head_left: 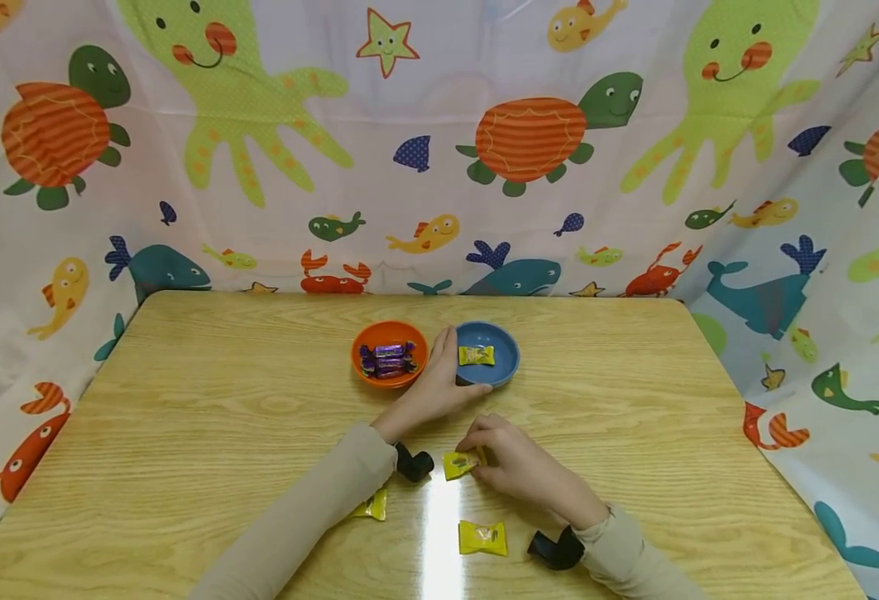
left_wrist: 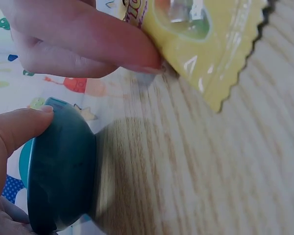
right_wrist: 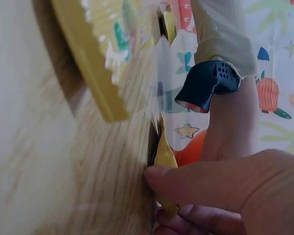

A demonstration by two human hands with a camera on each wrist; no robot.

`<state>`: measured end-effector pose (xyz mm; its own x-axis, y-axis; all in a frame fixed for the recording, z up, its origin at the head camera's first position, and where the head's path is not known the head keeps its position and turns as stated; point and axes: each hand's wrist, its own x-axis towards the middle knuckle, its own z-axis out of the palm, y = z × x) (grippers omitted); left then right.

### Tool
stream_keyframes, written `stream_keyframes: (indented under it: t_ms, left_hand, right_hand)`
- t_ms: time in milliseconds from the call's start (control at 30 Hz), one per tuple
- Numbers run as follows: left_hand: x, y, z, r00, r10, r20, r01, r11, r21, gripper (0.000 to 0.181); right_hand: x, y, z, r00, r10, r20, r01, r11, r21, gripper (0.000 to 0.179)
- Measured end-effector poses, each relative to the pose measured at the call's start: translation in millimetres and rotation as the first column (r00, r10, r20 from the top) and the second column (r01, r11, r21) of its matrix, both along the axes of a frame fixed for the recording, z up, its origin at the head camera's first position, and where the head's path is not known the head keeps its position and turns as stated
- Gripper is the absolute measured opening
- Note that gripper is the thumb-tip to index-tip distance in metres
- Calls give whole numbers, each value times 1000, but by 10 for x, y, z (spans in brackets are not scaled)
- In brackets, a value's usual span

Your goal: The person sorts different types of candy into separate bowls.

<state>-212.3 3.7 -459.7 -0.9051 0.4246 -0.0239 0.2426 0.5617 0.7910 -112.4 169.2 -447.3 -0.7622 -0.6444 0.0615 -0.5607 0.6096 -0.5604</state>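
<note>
Pinching yellow-wrapped candy (head_left: 457, 465), right hand (head_left: 510, 460), thumb and fingers clamped on it. Left hand (head_left: 439, 383) grips blue bowl (head_left: 506, 363) beyond right fingers; second candy (head_left: 476, 356) inside, beside left fingers.

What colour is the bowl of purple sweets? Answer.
The bowl is orange; head view shows it best.

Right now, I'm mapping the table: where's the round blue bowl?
In the head view, the blue bowl stands toward the far edge of the wood-grain table, right of the round orange bowl; the left hand touches the blue bowl.
</note>
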Motion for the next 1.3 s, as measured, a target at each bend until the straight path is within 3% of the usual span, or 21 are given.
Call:
stream_keyframes:
  t_ms: [267, 533, 733, 867, 1000, 1133, 1300]
  left_hand:
    - [3, 3, 6, 1000, 7, 9, -7, 1000, 1, 111]
    - [-4, 2, -10, 1000, 4, 1, -4, 999, 37, 112]
    - [-29, -4, -8, 999, -4, 40, 1, 996, 92, 112]
    - [-84, -2, -11, 999, -8, 31, 5, 994, 110, 108]
    - [-137, 3, -40, 1000, -22, 18, 19, 991, 130, 114]
    - [-152, 8, -61, 999, -23, 27, 19, 990, 141, 119]
    - [-131, 19, -40, 999, -21, 37, 16, 991, 134, 117]
  right_hand:
    - [-11, 29, 19, 997, -24, 75, 30, 996, -86, 27]
    - [-94, 159, 338, 996, 59, 66, -47, 985, -169, 31]
    - [-245, 252, 611, 1000, 4, 0, -4, 977, -215, 33]
    - [-431, 287, 697, 996, -76, -45, 63, 969, -240, 33]
    - [-662, 307, 663, 984, -171, -51, 154, 958, -241, 31]
    - [-875, 307, 533, 972, -232, -44, 220, 957, -191, 29]
    - [-1074, 295, 343, 972, -227, -59, 220, 970, -100, 27]
